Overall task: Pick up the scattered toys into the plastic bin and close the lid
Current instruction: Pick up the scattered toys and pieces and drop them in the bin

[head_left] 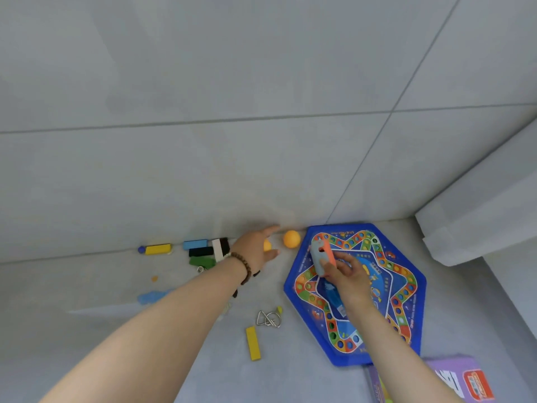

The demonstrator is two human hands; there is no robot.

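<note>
Nearest, a purple box (453, 376) lay on the grey floor (87, 330) at the lower right. Just beyond it sat a blue hexagonal game board (406, 286), with a near yellow block (253, 343) and a wire puzzle (268, 319) on the floor to its left. Over the board, the right hand (345, 274) gripped a grey and orange toy (319, 254), fingers curled round its lower end. Farther out, the left hand (255, 248), a bead bracelet (242, 264) on its wrist, reached toward the wall (261, 82) with fingers spread and straight. A small orange ball (266, 245) showed between thumb and forefinger; whether they touched it could not be told. A larger orange ball (291, 238) rested just beside, at the wall's foot. Left of the hand lay blue (195, 244), black (200, 252), green (202, 261) and white (217, 250) blocks, then a far yellow block (157, 249).
</note>
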